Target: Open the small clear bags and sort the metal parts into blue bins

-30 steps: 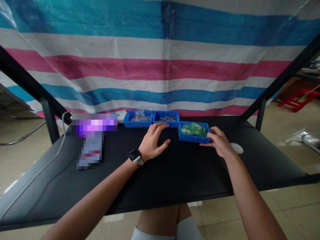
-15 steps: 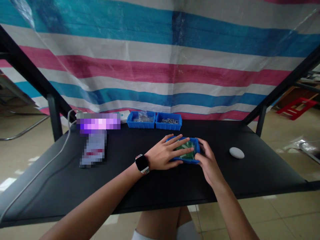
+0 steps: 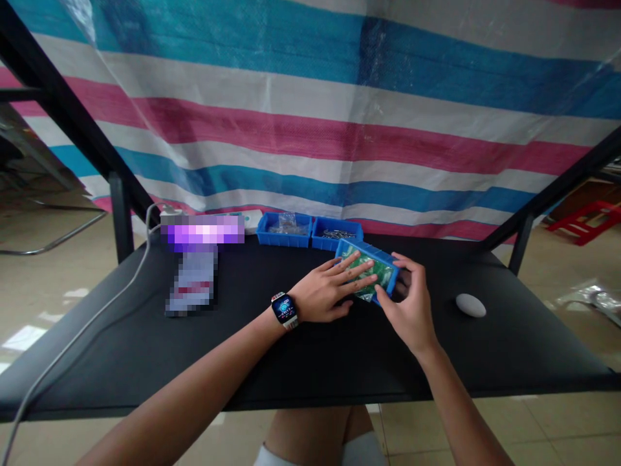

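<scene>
A small blue plastic bin is tilted above the black table, its open top turned towards me. Green pieces in clear plastic wrapping fill it, and I cannot make out their kind. My right hand grips the bin's right end, thumb on the near side and fingers on the far side. Across the green contents lies my left hand, flat with its fingers spread, a smartwatch on the wrist. The palm-side contact is hidden.
Behind stand a blue bin with clear bags and a blue bin of metal screw-like pieces. A white oval object lies right. Left are a blurred packet and a white cable. Black frame bars flank the table.
The blue bin has been lifted and tilted, its far side rising. My right hand has turned with it, while my left hand stays spread over the contents. The view has shifted slightly.
</scene>
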A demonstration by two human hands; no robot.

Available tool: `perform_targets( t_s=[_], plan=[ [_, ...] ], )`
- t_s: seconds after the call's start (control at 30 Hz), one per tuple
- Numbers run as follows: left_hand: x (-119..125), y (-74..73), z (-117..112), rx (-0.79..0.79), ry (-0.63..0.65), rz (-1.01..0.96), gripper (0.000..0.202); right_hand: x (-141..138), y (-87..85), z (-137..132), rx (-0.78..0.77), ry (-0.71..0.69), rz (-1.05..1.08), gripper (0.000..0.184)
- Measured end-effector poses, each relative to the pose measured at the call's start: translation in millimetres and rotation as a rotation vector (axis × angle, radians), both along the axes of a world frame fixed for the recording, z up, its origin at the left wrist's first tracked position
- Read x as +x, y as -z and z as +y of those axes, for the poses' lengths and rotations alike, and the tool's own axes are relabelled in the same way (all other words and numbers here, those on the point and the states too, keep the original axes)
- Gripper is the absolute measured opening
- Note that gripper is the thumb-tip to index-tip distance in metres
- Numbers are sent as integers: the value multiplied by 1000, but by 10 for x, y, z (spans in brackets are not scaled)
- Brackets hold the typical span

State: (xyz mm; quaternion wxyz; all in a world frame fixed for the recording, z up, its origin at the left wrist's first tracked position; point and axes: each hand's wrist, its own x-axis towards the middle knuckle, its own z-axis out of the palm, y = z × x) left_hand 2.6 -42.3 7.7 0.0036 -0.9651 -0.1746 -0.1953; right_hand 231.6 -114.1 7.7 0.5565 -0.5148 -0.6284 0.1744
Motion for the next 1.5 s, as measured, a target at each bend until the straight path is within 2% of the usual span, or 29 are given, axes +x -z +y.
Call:
perform_targets(
  t_s=[0.07,0.17,0.3,0.4,0.73,0.97,1.1,1.37,1.5],
  plan=[
    [-3,54,14,-38,2,6,79,36,80,34,90,13,-181,45],
    [-1,134,38,-59,33,-40,68,114,163,56,136,-37,-312,45],
    [20,185,64,-66,96,-234,46,186,167,16,171,-75,-431,45],
    [39,193,82,-77,91,-318,35,214,154,-14,210,-69,-531,42],
    [50,164,59,-99,61,-234,31,464,185,10,313,-194,-737,53],
    [41,89,17,-101,29,-163,26,505,211,9,346,-208,-765,48],
    [38,117,23,-91,40,-159,27,567,216,3,300,-192,-712,43],
    [46,164,25,-89,23,-123,28,743,279,-9,316,-118,-699,40],
    [46,155,20,-100,10,-115,30,764,282,-10,375,-63,-687,44]
  ],
)
